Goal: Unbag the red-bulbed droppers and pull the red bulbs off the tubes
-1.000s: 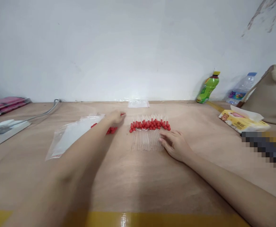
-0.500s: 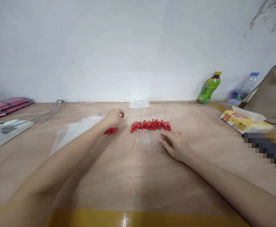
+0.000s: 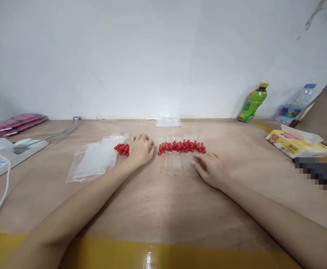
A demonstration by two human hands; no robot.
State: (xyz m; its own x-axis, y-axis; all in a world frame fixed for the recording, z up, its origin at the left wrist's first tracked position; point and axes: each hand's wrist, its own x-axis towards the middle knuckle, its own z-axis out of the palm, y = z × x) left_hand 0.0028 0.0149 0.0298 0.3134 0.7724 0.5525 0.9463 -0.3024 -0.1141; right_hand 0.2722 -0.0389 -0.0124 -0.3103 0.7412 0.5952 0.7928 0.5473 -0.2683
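Note:
A row of clear, thin droppers (image 3: 177, 164) with red bulbs (image 3: 180, 146) lies across the middle of the table, glass stems pointing both toward and away from me. My right hand (image 3: 212, 170) rests at the row's right edge, thumb and fingers apart and loosely curved. To the left, a smaller cluster of red bulbs (image 3: 122, 149) lies partly on clear plastic bags (image 3: 96, 158). Over the right side of that cluster is my left hand (image 3: 141, 150), palm down with bent, slightly spread fingers. Whatever lies beneath that palm is hidden.
A white power strip (image 3: 17, 158) with cables and a pink pack (image 3: 21, 123) are at the left. Along the right stand a green bottle (image 3: 253, 102), a clear bottle (image 3: 295, 106), a yellow tissue pack (image 3: 295, 145) and a beige bag (image 3: 320, 116). A small bag (image 3: 168, 122) lies by the wall.
My left hand has come down and nearer, from above the small red cluster to its right side; the red piece at its fingertips no longer shows. My right hand stays by the row.

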